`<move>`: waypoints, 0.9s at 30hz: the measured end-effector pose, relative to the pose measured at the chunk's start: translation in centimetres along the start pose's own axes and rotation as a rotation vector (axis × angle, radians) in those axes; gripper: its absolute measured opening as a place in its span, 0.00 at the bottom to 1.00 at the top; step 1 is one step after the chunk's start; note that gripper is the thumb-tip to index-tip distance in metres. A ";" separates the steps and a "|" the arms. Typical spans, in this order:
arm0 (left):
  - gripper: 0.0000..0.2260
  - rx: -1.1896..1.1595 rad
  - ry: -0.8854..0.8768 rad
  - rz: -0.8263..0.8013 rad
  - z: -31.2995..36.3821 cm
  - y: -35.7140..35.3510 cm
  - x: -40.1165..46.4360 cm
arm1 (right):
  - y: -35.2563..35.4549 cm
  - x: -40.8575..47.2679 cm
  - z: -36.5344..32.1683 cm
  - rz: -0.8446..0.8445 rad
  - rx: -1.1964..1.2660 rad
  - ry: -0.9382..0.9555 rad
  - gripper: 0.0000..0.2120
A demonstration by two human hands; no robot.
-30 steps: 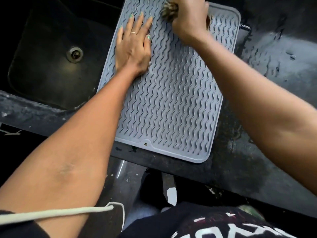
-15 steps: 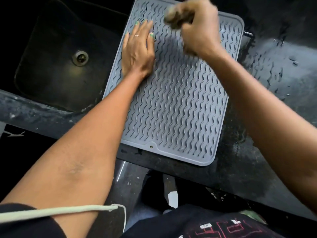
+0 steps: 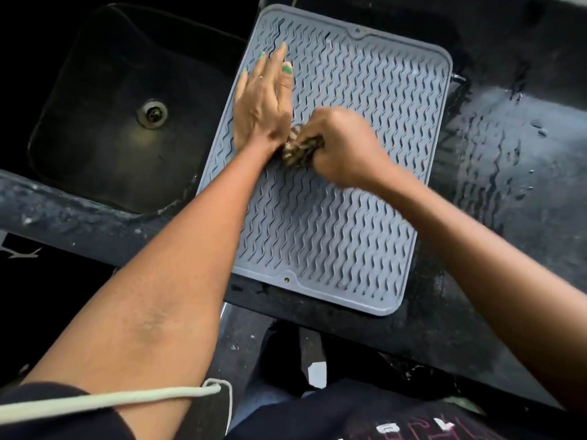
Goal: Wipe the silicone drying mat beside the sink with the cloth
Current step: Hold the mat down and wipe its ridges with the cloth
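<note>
Since the earlier frame, right hand (image 3: 344, 144) has travelled from the mat's far edge to its centre, clenched around the cloth (image 3: 300, 149). Left hand (image 3: 262, 100) lies flat, fingers extended, pinning the grey silicone mat (image 3: 333, 236) on the table (image 3: 508, 192) beside the sink (image 3: 104, 115).
</note>
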State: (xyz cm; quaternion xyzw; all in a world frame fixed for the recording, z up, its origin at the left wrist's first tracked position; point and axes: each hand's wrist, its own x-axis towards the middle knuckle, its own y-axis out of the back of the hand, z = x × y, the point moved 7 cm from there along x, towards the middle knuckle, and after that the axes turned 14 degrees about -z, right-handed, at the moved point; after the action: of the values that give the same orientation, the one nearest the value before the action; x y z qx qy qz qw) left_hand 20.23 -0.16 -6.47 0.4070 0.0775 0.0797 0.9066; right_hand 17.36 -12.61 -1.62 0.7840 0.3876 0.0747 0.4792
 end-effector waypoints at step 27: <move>0.24 -0.020 0.010 0.044 -0.1 -0.1 0.1 | 5.1 6.7 6.1 0.234 -0.185 -0.308 0.19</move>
State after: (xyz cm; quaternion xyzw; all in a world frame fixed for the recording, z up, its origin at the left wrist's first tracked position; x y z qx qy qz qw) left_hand 20.34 -0.13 -6.64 0.3990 0.0724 0.1023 0.9083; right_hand 27.69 -13.56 -2.45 0.7785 0.2073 0.0443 0.5907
